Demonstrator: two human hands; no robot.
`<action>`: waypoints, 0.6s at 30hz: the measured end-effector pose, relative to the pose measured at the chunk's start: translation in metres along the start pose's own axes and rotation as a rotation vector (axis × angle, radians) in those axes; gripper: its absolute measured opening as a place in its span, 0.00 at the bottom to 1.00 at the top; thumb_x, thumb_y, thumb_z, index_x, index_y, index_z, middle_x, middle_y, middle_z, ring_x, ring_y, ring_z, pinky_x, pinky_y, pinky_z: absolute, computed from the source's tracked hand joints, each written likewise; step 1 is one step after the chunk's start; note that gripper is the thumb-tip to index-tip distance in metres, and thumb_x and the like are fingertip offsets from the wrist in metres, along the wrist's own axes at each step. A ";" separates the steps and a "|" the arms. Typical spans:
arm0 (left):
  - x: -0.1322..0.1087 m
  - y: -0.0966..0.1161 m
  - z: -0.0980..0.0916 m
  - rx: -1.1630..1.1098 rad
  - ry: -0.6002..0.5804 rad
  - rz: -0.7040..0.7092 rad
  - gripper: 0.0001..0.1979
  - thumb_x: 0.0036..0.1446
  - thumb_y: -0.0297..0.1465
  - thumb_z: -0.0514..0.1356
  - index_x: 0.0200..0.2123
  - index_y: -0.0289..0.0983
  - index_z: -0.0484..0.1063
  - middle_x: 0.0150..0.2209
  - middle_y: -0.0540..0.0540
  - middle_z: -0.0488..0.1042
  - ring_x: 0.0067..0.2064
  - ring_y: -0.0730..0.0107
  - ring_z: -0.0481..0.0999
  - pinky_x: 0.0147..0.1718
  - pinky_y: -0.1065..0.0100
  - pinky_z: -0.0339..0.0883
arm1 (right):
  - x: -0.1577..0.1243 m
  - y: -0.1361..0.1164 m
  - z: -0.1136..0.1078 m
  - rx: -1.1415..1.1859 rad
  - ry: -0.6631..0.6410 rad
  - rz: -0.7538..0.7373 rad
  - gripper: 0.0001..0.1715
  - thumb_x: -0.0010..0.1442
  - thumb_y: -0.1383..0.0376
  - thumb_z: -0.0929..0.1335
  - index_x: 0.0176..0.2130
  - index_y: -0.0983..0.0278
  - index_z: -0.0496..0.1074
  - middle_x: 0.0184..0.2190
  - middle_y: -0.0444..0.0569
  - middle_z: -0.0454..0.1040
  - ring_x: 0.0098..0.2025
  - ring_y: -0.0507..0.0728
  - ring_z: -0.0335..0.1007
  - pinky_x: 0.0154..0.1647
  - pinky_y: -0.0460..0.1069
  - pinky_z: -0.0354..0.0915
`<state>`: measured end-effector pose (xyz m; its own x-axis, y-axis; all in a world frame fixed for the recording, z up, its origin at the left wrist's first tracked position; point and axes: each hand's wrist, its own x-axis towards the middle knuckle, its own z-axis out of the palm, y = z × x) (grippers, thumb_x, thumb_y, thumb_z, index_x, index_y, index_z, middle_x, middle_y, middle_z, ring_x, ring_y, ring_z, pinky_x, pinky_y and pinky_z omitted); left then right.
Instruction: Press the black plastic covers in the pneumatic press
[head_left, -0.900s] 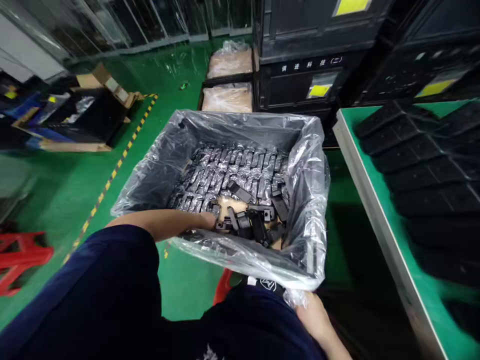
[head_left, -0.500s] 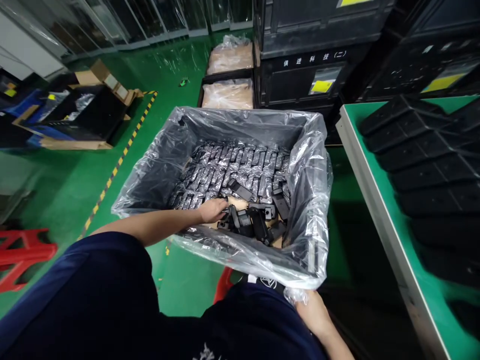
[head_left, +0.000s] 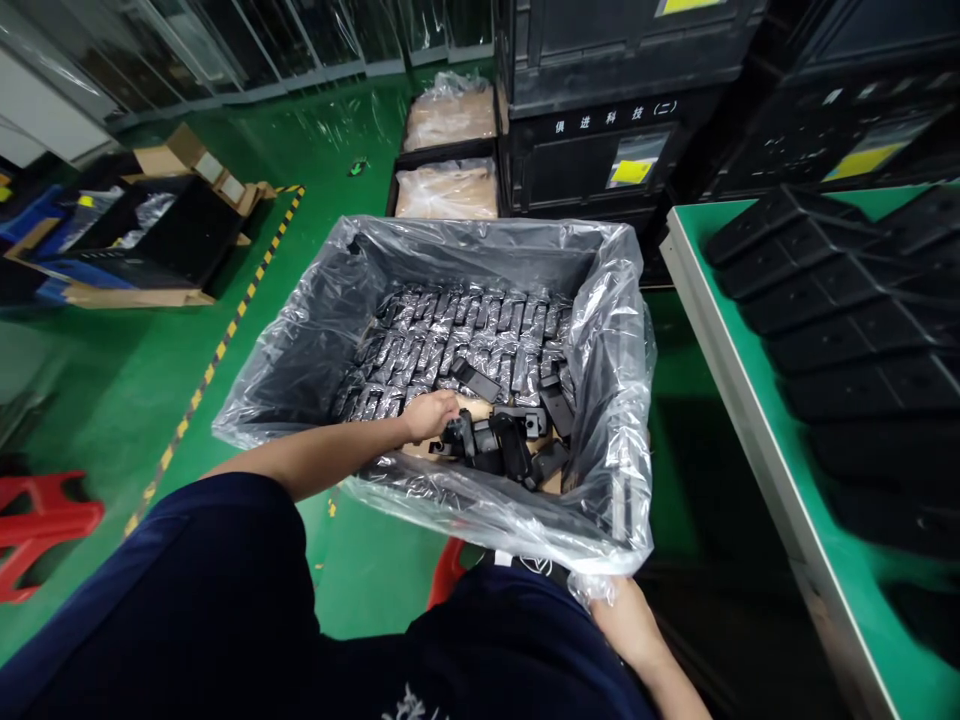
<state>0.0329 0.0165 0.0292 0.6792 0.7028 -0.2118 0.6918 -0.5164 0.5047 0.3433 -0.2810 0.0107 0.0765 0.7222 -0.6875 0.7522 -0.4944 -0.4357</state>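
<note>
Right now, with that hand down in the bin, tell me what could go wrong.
The left hand is on loose black parts lying on a cardboard sheet. They could slide and knock into the packed rows of parts.

The right hand is bunching the clear plastic liner at the near edge of the bin. Pulling harder might tear it or drag it inward over the parts.

Black plastic brackets (head_left: 511, 447) lie jumbled (loose, unwrapped), tilted every way.
</note>
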 end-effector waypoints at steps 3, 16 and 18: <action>0.000 0.017 -0.002 -0.058 -0.012 0.034 0.09 0.62 0.32 0.54 0.31 0.36 0.71 0.33 0.47 0.73 0.38 0.70 0.73 0.42 0.68 0.67 | -0.001 -0.001 -0.001 0.025 -0.004 -0.009 0.23 0.54 0.74 0.60 0.36 0.59 0.81 0.39 0.52 0.80 0.57 0.63 0.68 0.56 0.50 0.62; 0.014 -0.079 -0.045 0.217 -0.059 -0.536 0.15 0.62 0.39 0.59 0.46 0.34 0.70 0.43 0.44 0.73 0.43 0.65 0.75 0.44 0.57 0.71 | 0.003 -0.003 -0.002 0.050 -0.021 -0.013 0.25 0.55 0.71 0.59 0.45 0.62 0.80 0.44 0.53 0.79 0.54 0.64 0.71 0.55 0.51 0.64; 0.016 -0.079 -0.035 0.262 -0.152 -0.532 0.16 0.62 0.38 0.59 0.48 0.34 0.70 0.47 0.42 0.73 0.46 0.63 0.74 0.46 0.56 0.71 | 0.003 -0.004 -0.002 0.059 -0.007 -0.013 0.26 0.54 0.71 0.60 0.44 0.61 0.80 0.44 0.52 0.79 0.52 0.64 0.73 0.54 0.51 0.65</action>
<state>-0.0199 0.0856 0.0152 0.2382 0.8296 -0.5050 0.9699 -0.2306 0.0786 0.3419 -0.2759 0.0116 0.0619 0.7255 -0.6854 0.7130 -0.5127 -0.4784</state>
